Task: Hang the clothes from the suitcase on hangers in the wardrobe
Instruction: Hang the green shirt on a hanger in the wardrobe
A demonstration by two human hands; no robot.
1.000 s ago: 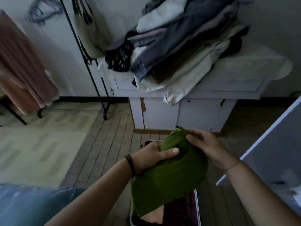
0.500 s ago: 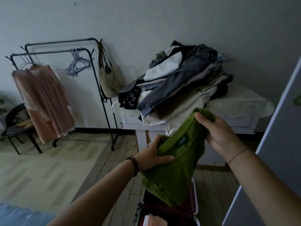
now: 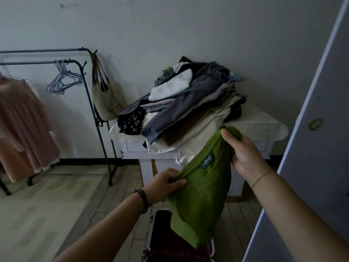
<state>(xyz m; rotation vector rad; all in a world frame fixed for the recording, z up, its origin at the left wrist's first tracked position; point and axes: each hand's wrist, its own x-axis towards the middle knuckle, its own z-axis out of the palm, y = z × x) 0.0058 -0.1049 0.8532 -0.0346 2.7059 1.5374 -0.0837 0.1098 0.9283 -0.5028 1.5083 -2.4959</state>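
Green fabric bunches under the left hand's fingers (image 3: 179, 181), which pinch one shoulder of the top (image 3: 200, 195). The right hand's thumb (image 3: 226, 135) and curled fingers grip the other shoulder, higher up. The neckline opens between them, its sewn label (image 3: 206, 162) showing. The body of the top dangles over the open suitcase (image 3: 160, 229) on the floor, clear of the heaped clothes (image 3: 188, 106) on the white table (image 3: 264, 127) behind.

I'd say the garment is out of the case and being spread by its shoulders, ready for hanging. Next it needs a hanger. The empty wire hangers (image 3: 64, 80) hang on the black rack (image 3: 94, 110), well off to the left, so one hand would have to let go.

Both forearms reach forward. The left hand (image 3: 166, 183) is low, with a dark band at the wrist. The right hand (image 3: 245, 156) is raised, palm turned inward.
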